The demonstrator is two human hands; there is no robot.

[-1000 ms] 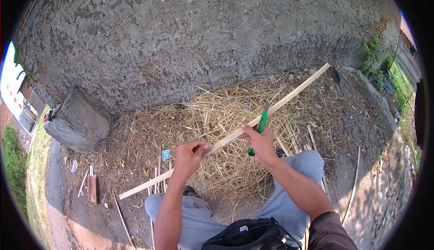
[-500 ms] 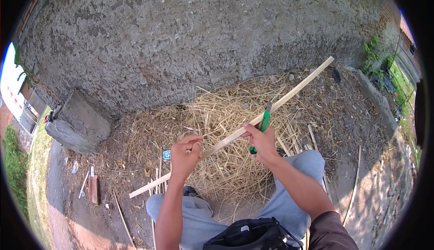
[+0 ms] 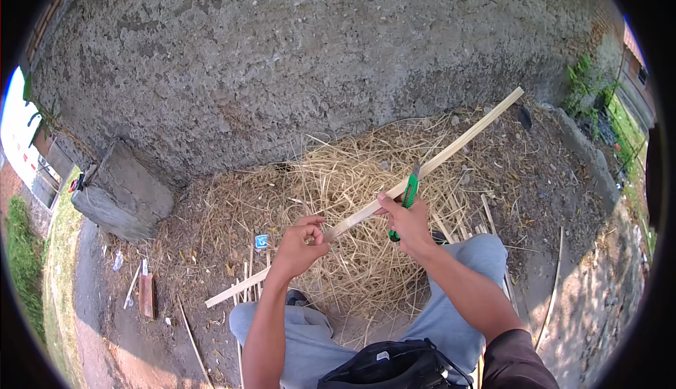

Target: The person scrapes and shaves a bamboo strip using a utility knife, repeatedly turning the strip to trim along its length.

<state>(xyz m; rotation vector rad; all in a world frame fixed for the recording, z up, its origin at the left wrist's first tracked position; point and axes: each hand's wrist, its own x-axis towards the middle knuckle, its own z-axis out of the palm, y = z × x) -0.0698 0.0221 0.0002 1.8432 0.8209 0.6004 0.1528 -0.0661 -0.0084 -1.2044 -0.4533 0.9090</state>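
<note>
A long pale bamboo strip [image 3: 465,137] runs slantwise across my lap, from the upper right down to the lower left. My right hand [image 3: 408,221] is closed around a green utility knife [image 3: 410,190], blade pointing up, and its thumb presses on the strip. My left hand [image 3: 299,249] is at the strip's lower part, its fingers curled round it and the index finger and thumb bent into a loop. The palm side of the left hand hides some of the strip. Beneath both hands lies a heap of thin pale shavings [image 3: 352,269].
A rough grey wall [image 3: 317,58] rises in front. A concrete block [image 3: 127,190] stands at left. A blue-and-white packet [image 3: 261,241], a brown wooden piece [image 3: 146,295] and several loose strips lie on the ground. A black bag [image 3: 384,366] rests at my waist.
My left hand has turned slightly and shifted a little right along the strip. The strip's lower end has moved slightly up and right. The right hand with the knife has barely moved.
</note>
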